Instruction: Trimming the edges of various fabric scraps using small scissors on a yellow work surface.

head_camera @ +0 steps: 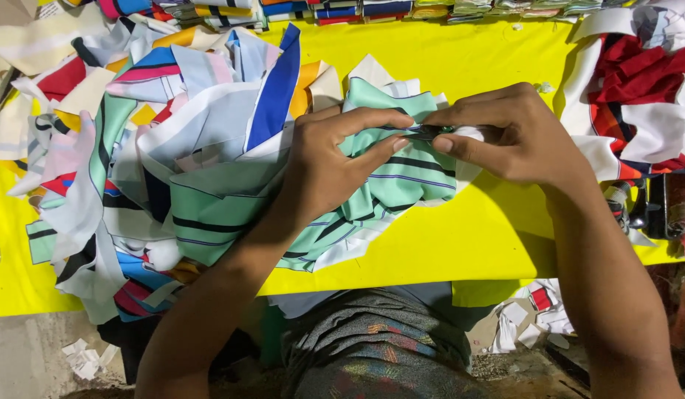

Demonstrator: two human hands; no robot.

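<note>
My left hand (335,159) pinches a mint-green fabric piece (401,177) with dark stripes, thumb and forefinger closed on its upper edge. My right hand (508,137) holds a small dark clipper-like tool (435,132) against that same edge, right beside my left fingertips. The green piece lies on top of a heap of striped fabric pieces (172,148) on the yellow table (468,236).
A second heap of red, white and striped fabric (638,96) lies at the right. Folded stacks (342,9) line the table's far edge. A dark tool (656,207) rests near the right edge. Paper scraps (534,325) lie on the floor below.
</note>
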